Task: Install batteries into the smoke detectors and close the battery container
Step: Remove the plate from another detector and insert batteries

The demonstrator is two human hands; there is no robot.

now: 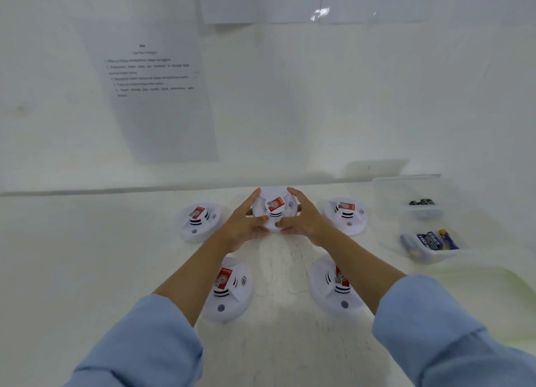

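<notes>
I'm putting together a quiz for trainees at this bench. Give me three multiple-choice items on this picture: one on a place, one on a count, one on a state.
1. Where does the clear battery container stand?
A. Left of the smoke detectors
B. Right of the smoke detectors
C. Between the two near ones

2. How many smoke detectors are in view on the table?
A. Three
B. Five
C. Seven

3. What are the left hand and right hand doing?
A. Both grip the far middle detector
B. Each holds a battery
C. Both lie flat on the table

Answers:
1 B: the container sits at the table's right side, past the far right detector.
2 B: three in the far row, two in the near row.
3 A: fingers and thumbs of both hands wrap its rim.
</notes>
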